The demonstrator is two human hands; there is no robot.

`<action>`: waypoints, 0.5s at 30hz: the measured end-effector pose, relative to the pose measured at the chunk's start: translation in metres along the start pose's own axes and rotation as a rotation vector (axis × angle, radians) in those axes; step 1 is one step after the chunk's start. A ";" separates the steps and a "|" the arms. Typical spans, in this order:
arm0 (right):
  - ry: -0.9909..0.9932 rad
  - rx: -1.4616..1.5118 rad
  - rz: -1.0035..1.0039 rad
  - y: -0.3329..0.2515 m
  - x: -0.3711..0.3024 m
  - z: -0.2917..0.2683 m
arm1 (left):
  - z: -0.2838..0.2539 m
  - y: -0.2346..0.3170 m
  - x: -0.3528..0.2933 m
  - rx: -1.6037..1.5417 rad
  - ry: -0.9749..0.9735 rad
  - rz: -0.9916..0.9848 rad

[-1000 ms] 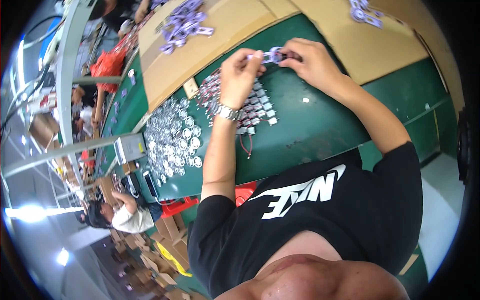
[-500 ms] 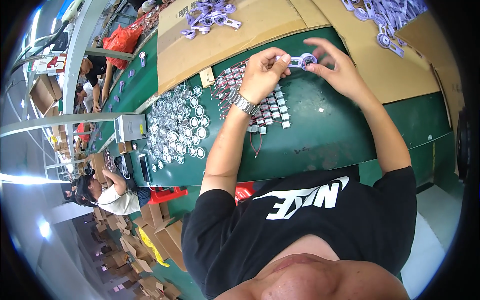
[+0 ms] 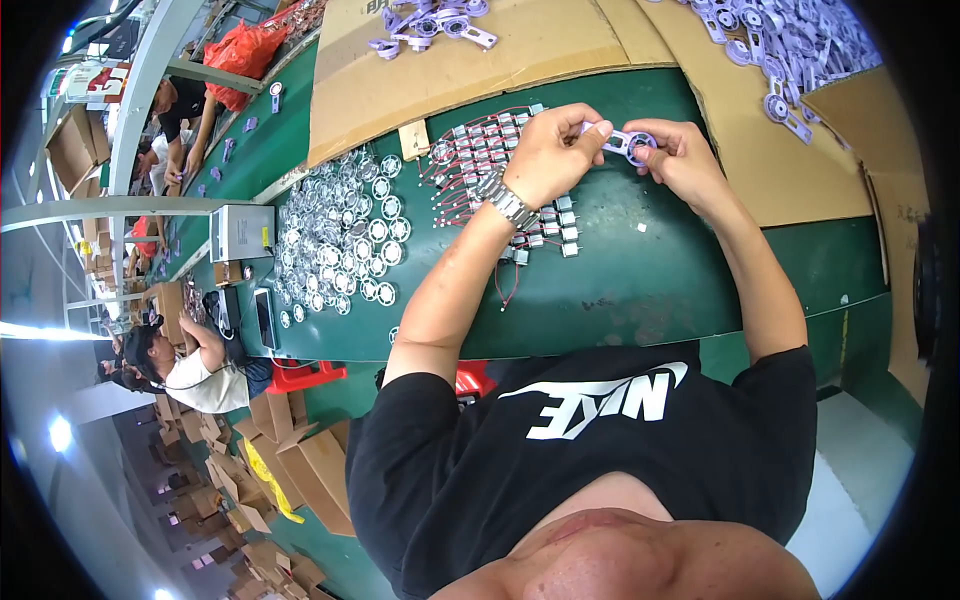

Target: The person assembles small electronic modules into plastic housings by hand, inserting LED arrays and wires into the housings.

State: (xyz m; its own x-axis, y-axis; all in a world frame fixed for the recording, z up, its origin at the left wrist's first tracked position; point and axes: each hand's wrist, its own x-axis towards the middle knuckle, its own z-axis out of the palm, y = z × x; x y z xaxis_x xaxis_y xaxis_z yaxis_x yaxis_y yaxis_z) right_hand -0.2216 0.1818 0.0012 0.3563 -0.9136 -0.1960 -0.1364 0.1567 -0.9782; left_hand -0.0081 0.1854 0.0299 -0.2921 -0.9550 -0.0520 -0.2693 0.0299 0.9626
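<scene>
Over the green table, my left hand (image 3: 553,158) pinches the slotted handle end of a light-purple plastic part with a round ring (image 3: 616,142). The fingers of my right hand (image 3: 688,168) are closed on its ring end, thumb at the ring's opening. Whatever sits inside the ring is too small to make out. Below and beside my left hand lie rows of small silver motors (image 3: 566,216) with thin red wires, partly hidden by that hand and wrist. Farther left are many clear round discs with spoked centres (image 3: 345,245).
Flat cardboard (image 3: 480,80) covers the table's far side, bearing several purple parts (image 3: 432,25). A large heap of them (image 3: 800,50) lies far right. A grey metal box (image 3: 242,233) and a phone (image 3: 264,318) stand at left. Co-workers (image 3: 200,375) are beyond, near a metal frame.
My right fingers, spread apart beside the ring before, have closed in on it. Both hands and the purple part sit slightly farther right and lower in view. The head view has shifted a little.
</scene>
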 end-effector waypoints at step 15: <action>-0.131 -0.124 -0.334 -0.008 -0.002 -0.005 | -0.011 0.001 0.002 -0.168 0.083 0.047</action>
State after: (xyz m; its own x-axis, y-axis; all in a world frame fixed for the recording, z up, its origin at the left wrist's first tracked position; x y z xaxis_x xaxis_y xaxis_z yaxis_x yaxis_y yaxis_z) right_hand -0.2257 0.1801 0.0093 0.5139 -0.8498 0.1170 -0.1008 -0.1953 -0.9756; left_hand 0.0012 0.1797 0.0341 -0.2220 -0.9750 0.0091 -0.0980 0.0316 0.9947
